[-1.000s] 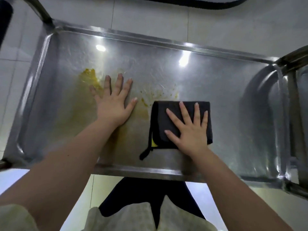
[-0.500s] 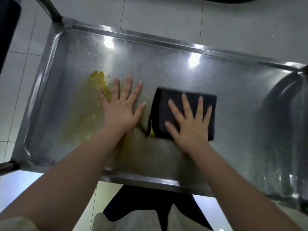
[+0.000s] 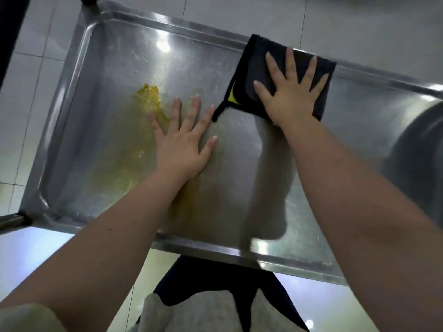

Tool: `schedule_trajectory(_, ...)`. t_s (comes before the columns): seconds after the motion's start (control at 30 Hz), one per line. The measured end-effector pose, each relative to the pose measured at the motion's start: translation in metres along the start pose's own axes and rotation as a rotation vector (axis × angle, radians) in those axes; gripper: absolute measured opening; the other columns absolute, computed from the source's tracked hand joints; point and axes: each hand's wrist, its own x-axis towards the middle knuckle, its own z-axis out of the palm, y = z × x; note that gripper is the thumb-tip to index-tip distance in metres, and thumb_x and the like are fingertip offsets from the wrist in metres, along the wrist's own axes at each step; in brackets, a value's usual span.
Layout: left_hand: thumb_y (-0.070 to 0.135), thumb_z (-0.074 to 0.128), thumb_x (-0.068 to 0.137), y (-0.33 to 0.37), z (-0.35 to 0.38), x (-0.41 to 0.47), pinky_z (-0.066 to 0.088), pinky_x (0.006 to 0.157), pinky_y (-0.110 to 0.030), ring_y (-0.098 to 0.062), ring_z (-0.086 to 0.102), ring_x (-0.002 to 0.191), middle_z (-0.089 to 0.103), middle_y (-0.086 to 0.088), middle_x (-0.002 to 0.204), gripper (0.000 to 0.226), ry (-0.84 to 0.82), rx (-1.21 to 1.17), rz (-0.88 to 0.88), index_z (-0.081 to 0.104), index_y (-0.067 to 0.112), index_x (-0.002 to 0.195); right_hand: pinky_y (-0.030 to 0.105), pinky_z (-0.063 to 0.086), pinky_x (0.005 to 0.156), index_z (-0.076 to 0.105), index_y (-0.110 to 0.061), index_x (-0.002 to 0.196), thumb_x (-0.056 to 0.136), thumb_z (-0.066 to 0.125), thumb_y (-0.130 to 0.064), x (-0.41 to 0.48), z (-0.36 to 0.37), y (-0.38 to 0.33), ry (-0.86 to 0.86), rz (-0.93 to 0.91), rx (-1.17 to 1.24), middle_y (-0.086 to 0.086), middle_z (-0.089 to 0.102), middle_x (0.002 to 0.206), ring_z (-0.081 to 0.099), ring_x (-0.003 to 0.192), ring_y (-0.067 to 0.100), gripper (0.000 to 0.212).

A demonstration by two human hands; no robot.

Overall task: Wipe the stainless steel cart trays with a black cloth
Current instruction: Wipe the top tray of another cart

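A stainless steel cart tray fills the view below me. A yellow smear lies on its left half, fading into a greenish film toward the near rim. My left hand rests flat on the tray with fingers spread, its little finger side touching the smear. My right hand presses flat on a folded black cloth with a yellow tag at its left edge. The cloth sits at the tray's far rim and overlaps it.
White floor tiles surround the cart. A cart leg juts out at the near left corner, and another post stands at the far left corner. A rounded metal part shows at the right edge. My dark trousers are below the near rim.
My right hand has pushed the black cloth away from me, from the tray's middle up to the far rim. My left hand has stayed flat in place.
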Motion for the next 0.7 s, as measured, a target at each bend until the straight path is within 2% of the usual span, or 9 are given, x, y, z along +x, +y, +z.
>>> schedule_trajectory(0.1, 0.062, 0.015, 0.097, 0.001, 0.0, 0.0, -0.012, 0.108, -0.07, -0.027, -0.009, 0.151, -0.005, 0.011, 0.165, 0.06, -0.004, -0.004, 0.004, -0.001, 0.047, 0.153, 0.065, -0.008, 0.114, 0.002, -0.049, 0.152, 0.086, 0.017, -0.08, -0.045, 0.009, 0.006, 0.004, -0.058, -0.019, -0.007, -0.004, 0.165, -0.012, 0.147, 0.042, 0.074)
schedule_trajectory(0.3, 0.062, 0.016, 0.096, 0.001, 0.002, 0.001, -0.013, 0.106, -0.071, -0.029, -0.005, 0.151, -0.002, 0.011, 0.165, 0.06, -0.014, 0.026, 0.015, -0.002, 0.049, 0.152, 0.072, 0.005, 0.111, 0.012, -0.043, 0.154, 0.089, 0.029, -0.073, -0.245, 0.057, 0.011, -0.033, -0.221, -0.062, -0.001, 0.006, 0.165, -0.003, 0.146, 0.048, 0.074)
schedule_trajectory(0.37, 0.062, 0.016, 0.096, 0.001, 0.0, 0.0, -0.013, 0.107, -0.07, -0.028, -0.007, 0.151, -0.004, 0.011, 0.165, 0.061, -0.032, 0.023, 0.003, -0.003, 0.049, 0.152, 0.074, 0.004, 0.109, 0.017, -0.041, 0.154, 0.09, 0.031, -0.071, -0.283, 0.066, 0.004, -0.072, -0.258, -0.071, 0.001, 0.01, 0.164, -0.001, 0.146, 0.048, 0.073)
schedule_trajectory(0.43, 0.061, 0.018, 0.096, 0.0, -0.006, -0.003, -0.012, 0.108, -0.069, -0.027, -0.009, 0.151, -0.006, 0.011, 0.164, 0.061, -0.037, 0.001, 0.01, -0.003, 0.048, 0.153, 0.072, -0.006, 0.109, 0.014, -0.045, 0.153, 0.091, 0.026, -0.071, -0.285, 0.063, 0.005, -0.069, -0.264, -0.042, -0.004, 0.008, 0.164, -0.007, 0.147, 0.046, 0.069)
schedule_trajectory(0.5, 0.057, 0.022, 0.096, 0.002, -0.016, -0.007, -0.011, 0.111, -0.068, -0.026, -0.01, 0.151, -0.008, 0.01, 0.164, 0.063, -0.023, -0.058, 0.035, 0.0, 0.045, 0.154, 0.065, -0.015, 0.11, 0.008, -0.048, 0.152, 0.093, 0.022, -0.069, -0.267, 0.051, 0.018, -0.038, -0.21, 0.048, -0.013, 0.0, 0.163, -0.017, 0.146, 0.042, 0.064)
schedule_trajectory(0.6, 0.054, 0.029, 0.095, 0.024, -0.03, -0.023, -0.011, 0.113, -0.062, -0.029, -0.006, 0.151, 0.004, 0.006, 0.165, 0.063, 0.024, -0.099, 0.131, 0.02, 0.036, 0.155, 0.06, -0.011, 0.115, 0.013, -0.043, 0.153, 0.094, 0.026, -0.062, -0.219, 0.027, 0.052, 0.019, -0.091, 0.177, -0.012, -0.001, 0.163, -0.017, 0.146, 0.04, 0.063)
schedule_trajectory(0.7, 0.05, 0.039, 0.094, 0.08, -0.027, -0.066, 0.003, 0.12, -0.055, -0.033, 0.006, 0.151, 0.019, 0.0, 0.163, 0.061, 0.051, -0.182, 0.272, 0.034, 0.031, 0.152, 0.055, -0.01, 0.117, 0.014, -0.04, 0.154, 0.097, 0.026, -0.057, -0.157, 0.012, 0.072, 0.009, -0.089, 0.154, -0.008, 0.0, 0.164, -0.015, 0.148, 0.036, 0.061)
